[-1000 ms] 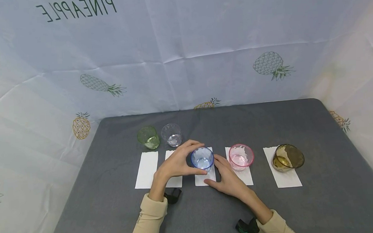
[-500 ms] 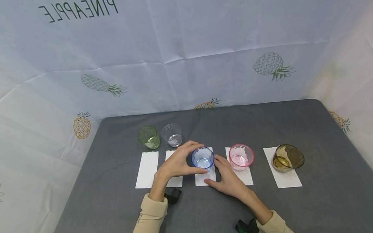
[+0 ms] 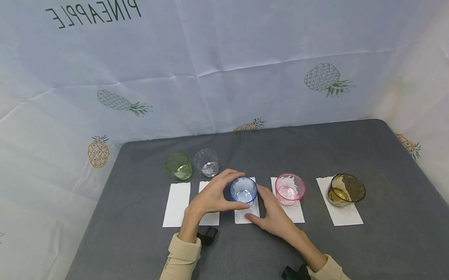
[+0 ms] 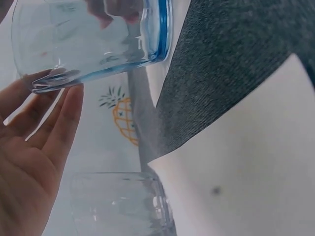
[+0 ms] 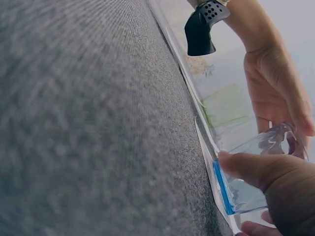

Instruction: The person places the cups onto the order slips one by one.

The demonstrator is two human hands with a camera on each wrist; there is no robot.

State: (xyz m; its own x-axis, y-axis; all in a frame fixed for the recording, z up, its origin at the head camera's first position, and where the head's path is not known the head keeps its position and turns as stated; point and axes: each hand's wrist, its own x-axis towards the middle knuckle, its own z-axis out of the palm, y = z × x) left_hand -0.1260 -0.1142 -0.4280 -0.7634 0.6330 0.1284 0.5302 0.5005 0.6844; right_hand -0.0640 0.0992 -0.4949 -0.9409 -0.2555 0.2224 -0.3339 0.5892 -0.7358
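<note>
Blue glass (image 3: 244, 194) stands upright on white paper (image 3: 246, 217), held in the left hand's (image 3: 215, 195) grip from 9 o'clock; right hand's (image 3: 273, 214) grip relaxed, fingertips at 3 o'clock. Pink glass (image 3: 288, 193) stands beyond, at 3 o'clock.

From where I stand, PINEAPPLE (image 3: 93, 12) runs mirror-reversed across the white cloth (image 3: 219, 38), high at far left; the left sleeve's (image 3: 182, 254) small marking (image 3: 168, 262) is illegible.
</note>
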